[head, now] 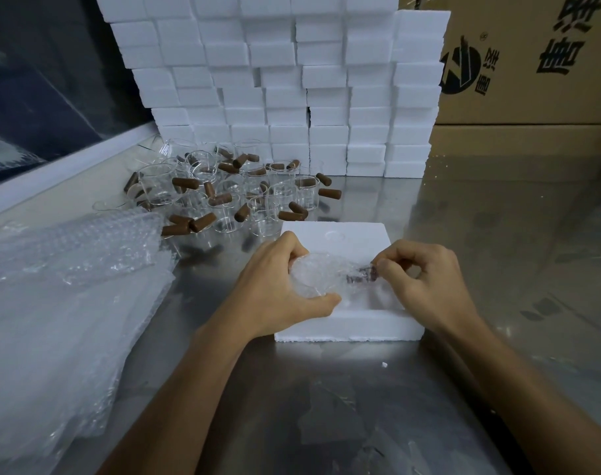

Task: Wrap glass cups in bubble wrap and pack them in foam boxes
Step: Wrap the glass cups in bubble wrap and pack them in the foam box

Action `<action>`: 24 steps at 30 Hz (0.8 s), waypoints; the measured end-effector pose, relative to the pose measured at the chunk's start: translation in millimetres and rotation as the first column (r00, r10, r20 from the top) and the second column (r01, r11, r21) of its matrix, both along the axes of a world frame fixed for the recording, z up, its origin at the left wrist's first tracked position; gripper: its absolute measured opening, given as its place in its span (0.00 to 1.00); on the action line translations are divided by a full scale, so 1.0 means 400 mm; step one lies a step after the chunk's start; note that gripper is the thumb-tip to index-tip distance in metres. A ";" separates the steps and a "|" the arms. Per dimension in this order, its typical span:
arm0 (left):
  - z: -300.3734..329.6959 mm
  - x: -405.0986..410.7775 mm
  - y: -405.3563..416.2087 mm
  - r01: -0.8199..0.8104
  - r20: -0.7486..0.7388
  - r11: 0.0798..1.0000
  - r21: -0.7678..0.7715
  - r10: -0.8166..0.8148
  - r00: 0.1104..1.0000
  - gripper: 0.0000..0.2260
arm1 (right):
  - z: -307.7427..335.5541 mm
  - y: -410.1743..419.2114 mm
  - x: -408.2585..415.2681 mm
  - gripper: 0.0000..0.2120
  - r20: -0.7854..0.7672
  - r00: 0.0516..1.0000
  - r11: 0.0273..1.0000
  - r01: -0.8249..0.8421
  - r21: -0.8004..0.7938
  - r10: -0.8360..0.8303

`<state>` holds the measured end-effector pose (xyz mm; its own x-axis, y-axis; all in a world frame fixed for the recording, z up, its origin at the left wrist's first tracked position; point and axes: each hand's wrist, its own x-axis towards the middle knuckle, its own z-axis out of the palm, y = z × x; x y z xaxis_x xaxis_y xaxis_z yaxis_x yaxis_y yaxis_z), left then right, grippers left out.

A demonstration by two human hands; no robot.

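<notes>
Lowering a clear glass cup swathed in bubble wrap (317,277) over the open white foam box (348,323), we cup its body in our left hand (278,286) while our right hand (425,279) pinches the wrapped brown handle. Best done level, wrap tucked under, handle aligned with its recess. Unwrapped brown-handled glass cups (223,193) and stacked white foam boxes (285,80) wait behind.

Glossy steel table (326,406), matt white foam box (350,327), clear bubble wrap (86,248)
</notes>
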<state>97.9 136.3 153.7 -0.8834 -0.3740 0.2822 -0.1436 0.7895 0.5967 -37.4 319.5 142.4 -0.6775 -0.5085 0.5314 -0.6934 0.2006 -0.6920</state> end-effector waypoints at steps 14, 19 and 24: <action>-0.010 -0.023 -0.005 -0.088 -0.228 0.882 0.463 0.214 0.950 0.34 | 0.016 0.012 -0.046 0.14 0.477 0.879 0.964 0.116 -0.238 0.012; 0.032 -0.013 0.013 0.070 -0.544 0.867 0.493 0.244 0.803 0.16 | 0.062 0.018 -0.022 0.13 0.318 0.948 0.891 0.130 -0.435 0.018; 0.038 -0.012 0.027 0.125 -0.615 0.849 0.514 0.262 0.744 0.16 | 0.068 0.019 -0.006 0.14 0.264 0.963 0.849 0.089 -0.520 0.061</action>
<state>93.1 147.3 168.7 -0.5191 -0.6784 0.5199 0.3838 0.3585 0.8510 -39.7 326.9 169.8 -0.8333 -0.1950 0.5172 -0.4724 -0.2348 -0.8496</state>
